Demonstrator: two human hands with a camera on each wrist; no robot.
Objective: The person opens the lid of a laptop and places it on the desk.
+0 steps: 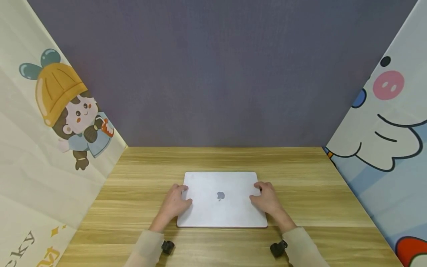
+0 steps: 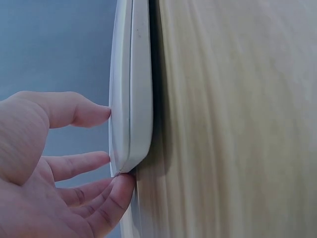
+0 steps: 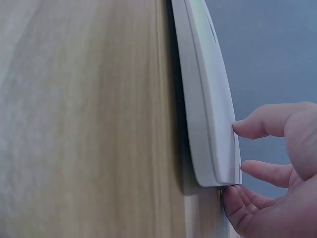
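Observation:
A closed silver laptop [image 1: 220, 216] lies on the wooden table with its lid up, a grey apple logo in the middle. At its left side my left hand [image 1: 175, 202] grips the edge. The thumb [image 2: 91, 113] touches the lid, and other fingers bend round the laptop's side [image 2: 133, 89]. My right hand [image 1: 267, 199] holds the opposite edge in much the same way. Its thumb [image 3: 255, 125] rests on the lid, with fingers at the laptop's side edge [image 3: 203, 119]. The undersides of the fingertips below the edge are partly hidden.
The wooden table [image 1: 133, 215] runs back to a dark grey panel [image 1: 227, 74]. White printed sheets stand at the left [image 1: 26, 148] and right [image 1: 413, 148], with cartoon figures on them. Small black devices [image 1: 168, 247] are strapped at both wrists.

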